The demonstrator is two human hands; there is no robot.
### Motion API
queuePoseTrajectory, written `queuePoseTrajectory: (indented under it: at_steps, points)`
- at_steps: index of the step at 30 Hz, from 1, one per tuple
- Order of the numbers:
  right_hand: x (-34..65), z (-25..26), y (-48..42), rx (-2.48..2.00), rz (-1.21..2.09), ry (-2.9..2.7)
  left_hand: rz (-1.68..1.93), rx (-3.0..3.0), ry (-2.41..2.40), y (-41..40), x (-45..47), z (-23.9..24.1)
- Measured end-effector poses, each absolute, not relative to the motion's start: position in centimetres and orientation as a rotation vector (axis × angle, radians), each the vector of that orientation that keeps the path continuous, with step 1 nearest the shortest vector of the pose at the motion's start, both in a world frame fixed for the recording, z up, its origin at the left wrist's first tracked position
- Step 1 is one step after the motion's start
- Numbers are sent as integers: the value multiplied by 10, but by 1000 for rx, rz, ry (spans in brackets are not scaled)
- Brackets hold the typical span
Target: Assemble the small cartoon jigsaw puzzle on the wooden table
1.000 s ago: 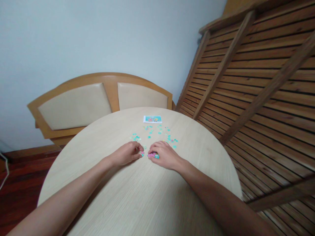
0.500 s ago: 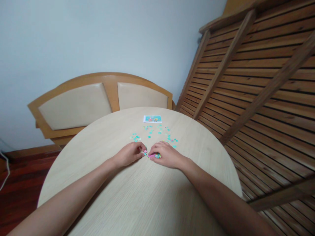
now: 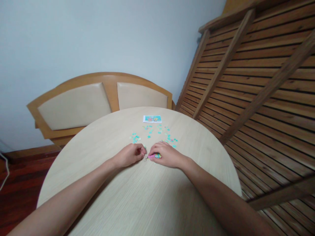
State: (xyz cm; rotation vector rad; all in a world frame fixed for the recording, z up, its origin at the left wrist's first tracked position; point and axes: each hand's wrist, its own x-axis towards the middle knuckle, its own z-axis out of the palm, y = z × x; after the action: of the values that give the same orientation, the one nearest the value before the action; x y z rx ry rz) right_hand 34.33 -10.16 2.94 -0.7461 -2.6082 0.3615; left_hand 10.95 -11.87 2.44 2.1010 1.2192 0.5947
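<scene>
My right hand [image 3: 169, 154] rests on the table with its fingers closed on a small joined strip of jigsaw puzzle [image 3: 157, 156], pink at the left and yellow and teal at the right. Facing it, my left hand [image 3: 131, 153] has thumb and fingers pinched together at the strip's left end. A small pale puzzle piece [image 3: 146, 158] shows at its fingertips, partly hidden and blurred. Beyond my hands lie several loose teal puzzle pieces [image 3: 149, 136], with a further group of pieces [image 3: 135, 137] at the left.
A small picture card [image 3: 152, 119] with a teal scene lies at the far side of the round wooden table [image 3: 110, 193]. Behind the table stands a padded wooden headboard [image 3: 76, 108]. A slatted wooden panel [image 3: 246, 78] leans at the right.
The pink and teal piece in my left fingers has turned and dropped slightly, now showing pale against the strip's left end. My right hand has stayed in place on the strip.
</scene>
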Motion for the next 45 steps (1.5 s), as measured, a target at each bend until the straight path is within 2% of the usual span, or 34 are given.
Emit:
queuePoseTrajectory:
  at_steps: [6, 13, 18, 26, 33, 39, 45]
  points:
    - [344, 28, -101, -729, 371, -2599, 578, 2133, 1215, -121, 109, 28]
    - [344, 28, -100, -724, 373, -2603, 343, 2314, 1118, -128, 106, 43]
    - [344, 29, -100, -720, 365, -2611, 323, 2392, 1083, -131, 111, 46]
    - [344, 28, -101, -731, 397, -2593, 421, 2575, 1465, -128, 109, 44]
    - [344, 30, -101, -721, 383, -2608, 199, 2930, 1445, -134, 121, 43]
    - [345, 29, -101, -729, 386, -2614, 120, 2820, 1317, -143, 120, 50]
    - [345, 28, -100, -714, 392, -2609, 262, 2627, 1250, -128, 105, 43]
